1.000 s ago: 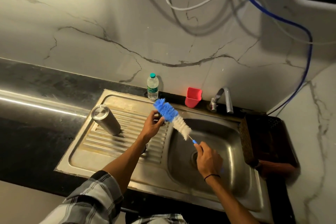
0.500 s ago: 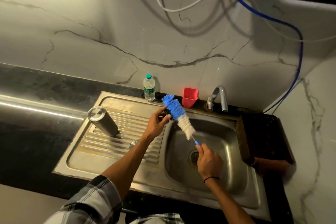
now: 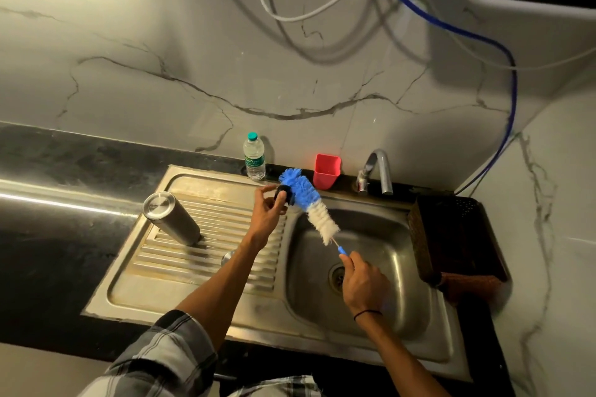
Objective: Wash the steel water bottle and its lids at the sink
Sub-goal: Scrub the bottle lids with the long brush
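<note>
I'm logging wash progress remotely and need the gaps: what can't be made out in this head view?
- Small dark lid: mostly hidden by the left hand and the brush bristles.
- Brush handle: covered by the right hand; only its blue tip shows.
- Round steel piece on the drainboard: half hidden by the left forearm.
- Steel bottle: mouth faces away.
- Tap: any water flow too faint to tell.

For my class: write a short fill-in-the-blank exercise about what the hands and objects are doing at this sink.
1. The right hand holds the bottle brush by its ____ handle.
2. The left hand pinches a small ____ lid against the bristles.
3. The steel bottle stands on the ____ beside the basin.

Missing words: blue; black; drainboard
</note>
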